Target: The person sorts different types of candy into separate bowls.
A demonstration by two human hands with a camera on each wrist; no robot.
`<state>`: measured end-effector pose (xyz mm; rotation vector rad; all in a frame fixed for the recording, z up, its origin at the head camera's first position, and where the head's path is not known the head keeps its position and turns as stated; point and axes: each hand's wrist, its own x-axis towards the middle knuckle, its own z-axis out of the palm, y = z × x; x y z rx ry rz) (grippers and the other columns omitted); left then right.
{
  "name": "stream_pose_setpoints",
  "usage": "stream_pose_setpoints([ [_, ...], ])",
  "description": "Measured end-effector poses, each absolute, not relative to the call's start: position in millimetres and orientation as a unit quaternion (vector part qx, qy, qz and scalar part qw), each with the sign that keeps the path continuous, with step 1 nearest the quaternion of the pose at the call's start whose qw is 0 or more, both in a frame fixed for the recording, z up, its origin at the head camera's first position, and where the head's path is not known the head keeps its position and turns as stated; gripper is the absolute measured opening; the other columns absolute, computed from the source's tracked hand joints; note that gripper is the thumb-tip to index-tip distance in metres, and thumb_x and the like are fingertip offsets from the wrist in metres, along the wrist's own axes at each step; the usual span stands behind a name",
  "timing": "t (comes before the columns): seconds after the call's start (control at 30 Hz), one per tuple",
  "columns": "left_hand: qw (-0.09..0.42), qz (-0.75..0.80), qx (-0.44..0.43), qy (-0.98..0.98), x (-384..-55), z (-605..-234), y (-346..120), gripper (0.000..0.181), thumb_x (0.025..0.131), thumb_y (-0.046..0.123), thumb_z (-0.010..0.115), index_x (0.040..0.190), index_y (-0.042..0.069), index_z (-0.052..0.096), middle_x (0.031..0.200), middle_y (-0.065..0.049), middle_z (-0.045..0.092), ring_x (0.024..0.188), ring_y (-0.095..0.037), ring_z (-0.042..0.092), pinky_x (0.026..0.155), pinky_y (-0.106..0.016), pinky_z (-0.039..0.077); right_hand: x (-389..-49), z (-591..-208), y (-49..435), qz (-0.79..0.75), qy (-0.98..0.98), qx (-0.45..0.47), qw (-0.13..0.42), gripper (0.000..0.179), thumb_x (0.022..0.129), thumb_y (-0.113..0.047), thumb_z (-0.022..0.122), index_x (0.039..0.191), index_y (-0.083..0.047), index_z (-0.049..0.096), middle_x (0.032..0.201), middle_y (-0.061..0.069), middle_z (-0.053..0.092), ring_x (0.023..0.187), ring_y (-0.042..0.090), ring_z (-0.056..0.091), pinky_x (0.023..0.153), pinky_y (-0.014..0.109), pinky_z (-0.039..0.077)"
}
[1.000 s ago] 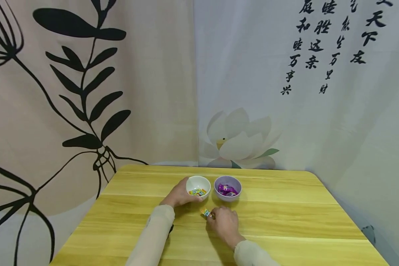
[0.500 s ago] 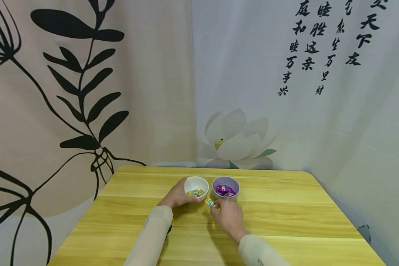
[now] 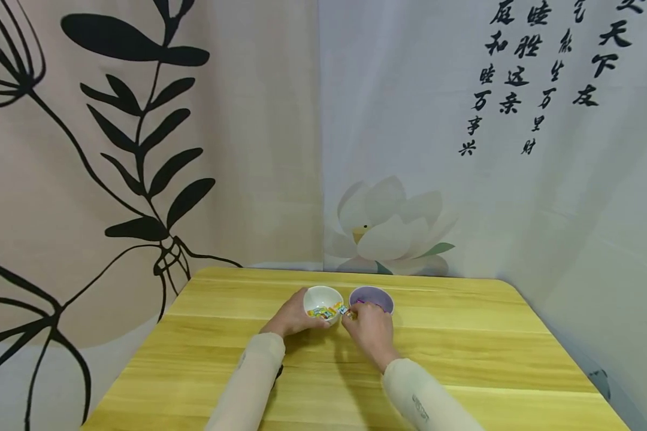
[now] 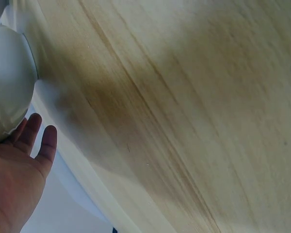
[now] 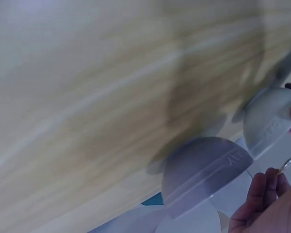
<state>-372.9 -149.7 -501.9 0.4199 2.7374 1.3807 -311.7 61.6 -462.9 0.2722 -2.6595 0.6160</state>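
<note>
My left hand (image 3: 291, 316) (image 4: 19, 179) holds the white bowl (image 3: 317, 294) (image 4: 9, 80) from its left side, thumb at the front. Several yellow-and-blue wrapped candies (image 3: 320, 313) lie inside that bowl. Between the thumb and fingers of my right hand (image 3: 374, 332) (image 5: 264, 201) a wrapped candy (image 3: 343, 309) (image 5: 287, 164) is pinched, at the white bowl's right rim. Just behind this hand stands the purple bowl (image 3: 374, 293) (image 5: 203, 172). The hand covers most of the purple-wrapped candies in it, leaving only a sliver visible.
Both bowls stand near the far edge of a wooden table (image 3: 463, 359). A cloth backdrop (image 3: 259, 149) with printed plants and writing hangs behind it. Something small and dark (image 3: 278, 372) shows beside the left sleeve.
My right hand has lifted the candy off the table and carried it up to the white bowl's rim. The left hand has stayed on the white bowl.
</note>
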Motion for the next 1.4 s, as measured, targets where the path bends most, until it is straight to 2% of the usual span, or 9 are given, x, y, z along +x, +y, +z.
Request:
stream_pose_setpoints([
  [0.17, 0.026, 0.441, 0.134, 0.887, -373, -502, -147, 0.093, 0.068, 0.039, 0.092, 0.139, 0.005, 0.043, 0.119, -0.01, 0.058, 0.103, -0.027, 0.058, 0.088, -0.044, 0.049, -324, -454, 55, 0.225, -0.954, 0.09, 0.174, 0.019, 0.085, -0.029, 0.067, 0.092, -0.015, 0.079, 0.081, -0.002, 0.068, 0.071, 0.018, 0.061, 0.07, 0.048, 0.049],
  [0.43, 0.026, 0.443, 0.146, 0.884, -369, -501, -143, 0.089, 0.07, 0.038, 0.091, 0.139, 0.005, 0.044, 0.12, -0.01, 0.058, 0.102, -0.026, 0.058, 0.088, -0.043, 0.048, -335, -449, 40, 0.238, -0.953, 0.085, 0.167, 0.019, 0.084, -0.026, 0.068, 0.093, -0.014, 0.079, 0.085, 0.002, 0.072, 0.079, 0.024, 0.065, 0.074, 0.049, 0.046],
  [0.67, 0.026, 0.439, 0.152, 0.885, -368, -500, -136, 0.085, 0.07, 0.042, 0.09, 0.136, 0.009, 0.047, 0.119, -0.007, 0.058, 0.105, -0.027, 0.058, 0.09, -0.046, 0.048, -338, -452, 36, 0.231, -0.958, 0.084, 0.146, 0.039, 0.089, -0.037, 0.072, 0.116, -0.009, 0.073, 0.108, 0.011, 0.072, 0.099, 0.033, 0.066, 0.084, 0.054, 0.049],
  [0.93, 0.034, 0.437, 0.134, 0.889, -367, -500, -134, 0.093, 0.07, 0.04, 0.091, 0.141, 0.006, 0.043, 0.121, -0.011, 0.058, 0.104, -0.028, 0.057, 0.089, -0.047, 0.048, -338, -454, 54, 0.222, -0.96, 0.071, 0.154, 0.035, 0.09, -0.035, 0.071, 0.113, -0.009, 0.074, 0.102, 0.009, 0.073, 0.095, 0.032, 0.067, 0.081, 0.054, 0.049],
  [1.07, 0.045, 0.416, 0.123, 0.9, -367, -496, -136, 0.097, 0.069, 0.042, 0.091, 0.143, 0.005, 0.04, 0.124, -0.011, 0.056, 0.106, -0.027, 0.056, 0.093, -0.048, 0.047, -338, -447, 69, 0.222, -0.96, 0.06, 0.159, 0.036, 0.092, -0.034, 0.069, 0.116, -0.007, 0.073, 0.109, 0.012, 0.071, 0.101, 0.034, 0.066, 0.085, 0.054, 0.05],
  [1.17, 0.053, 0.374, 0.111, 0.919, -367, -491, -139, 0.107, 0.069, 0.048, 0.088, 0.149, 0.002, 0.033, 0.134, -0.015, 0.051, 0.115, -0.032, 0.053, 0.1, -0.053, 0.042, -339, -440, 83, 0.22, -0.962, 0.04, 0.154, 0.038, 0.094, -0.034, 0.066, 0.12, -0.007, 0.071, 0.115, 0.014, 0.069, 0.107, 0.035, 0.064, 0.09, 0.054, 0.048],
  [1.23, 0.059, 0.351, 0.095, 0.93, -366, -487, -142, 0.115, 0.071, 0.053, 0.085, 0.154, 0.002, 0.024, 0.145, -0.02, 0.042, 0.125, -0.038, 0.046, 0.105, -0.057, 0.037, -341, -437, 94, 0.221, -0.963, 0.025, 0.151, 0.041, 0.095, -0.035, 0.064, 0.122, -0.006, 0.069, 0.117, 0.016, 0.068, 0.109, 0.036, 0.063, 0.091, 0.055, 0.046],
  [1.3, 0.061, 0.334, 0.08, 0.937, -366, -483, -149, 0.116, 0.077, 0.058, 0.078, 0.157, 0.002, 0.016, 0.154, -0.023, 0.03, 0.136, -0.043, 0.035, 0.109, -0.061, 0.029, -343, -435, 108, 0.217, -0.964, 0.015, 0.156, 0.043, 0.095, -0.037, 0.063, 0.123, -0.005, 0.068, 0.118, 0.017, 0.067, 0.11, 0.036, 0.062, 0.09, 0.056, 0.045],
  [1.4, 0.051, 0.315, 0.057, 0.946, -365, -478, -167, 0.109, 0.087, 0.065, 0.063, 0.158, 0.001, 0.01, 0.161, -0.023, 0.016, 0.145, -0.044, 0.019, 0.113, -0.062, 0.019, -344, -437, 135, 0.206, -0.964, 0.01, 0.166, 0.045, 0.096, -0.038, 0.062, 0.125, -0.003, 0.067, 0.12, 0.021, 0.065, 0.111, 0.039, 0.06, 0.088, 0.058, 0.044],
])
